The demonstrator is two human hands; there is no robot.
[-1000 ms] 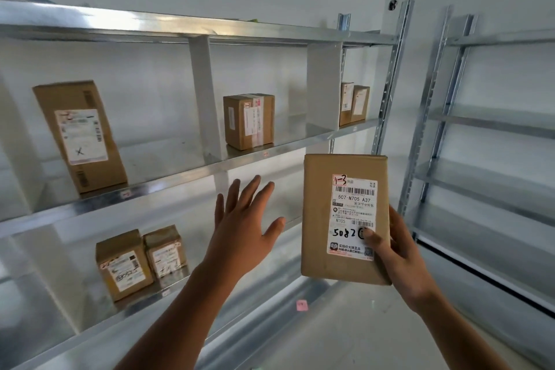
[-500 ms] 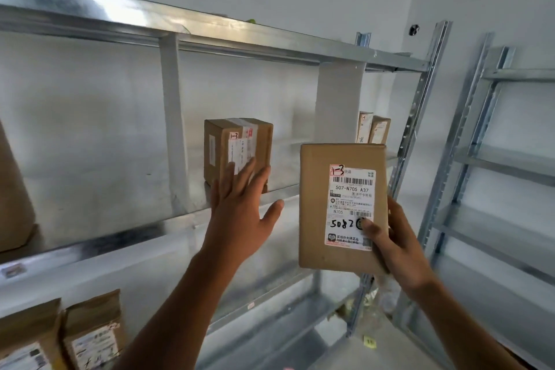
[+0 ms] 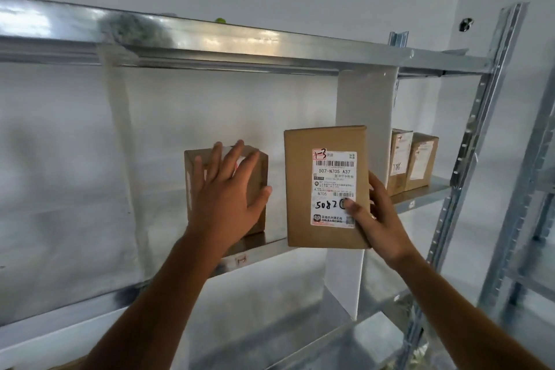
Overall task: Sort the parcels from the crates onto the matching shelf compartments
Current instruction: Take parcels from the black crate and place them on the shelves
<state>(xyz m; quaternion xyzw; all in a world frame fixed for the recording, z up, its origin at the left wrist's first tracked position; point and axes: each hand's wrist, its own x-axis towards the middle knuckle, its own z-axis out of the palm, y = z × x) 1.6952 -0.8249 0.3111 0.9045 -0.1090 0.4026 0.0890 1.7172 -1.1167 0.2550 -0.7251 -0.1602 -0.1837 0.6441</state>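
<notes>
Item 1: flat brown cardboard parcel [image 3: 326,186] with a white shipping label, printed "507-N705 A37" and hand-marked "1-3" and "5082". I logged it held upright off the shelf, in front of the white divider panel [image 3: 365,99], its lower edge level with the shelf's front lip. Item 2: right hand [image 3: 378,219], gripping that parcel at its lower right corner, thumb pressed on the label and fingers wrapped behind the right edge. Item 3: left hand [image 3: 228,192], fingers straight and spread, laid flat against the front of a squat brown cardboard box [image 3: 192,186], holding nothing. That box stood upright on the galvanised metal shelf [image 3: 270,245], in the compartment left of the divider, just beside the held parcel. Item 4: small white tag [image 3: 241,260] on the shelf's front lip below the box, marked "1-3". Item 5: 2 upright brown cardboard boxes [image 3: 413,159] with white labels, side by side and touching, in the compartment right of the divider, next to the perforated metal upright [image 3: 486,117]. I could not read their labels.
</notes>
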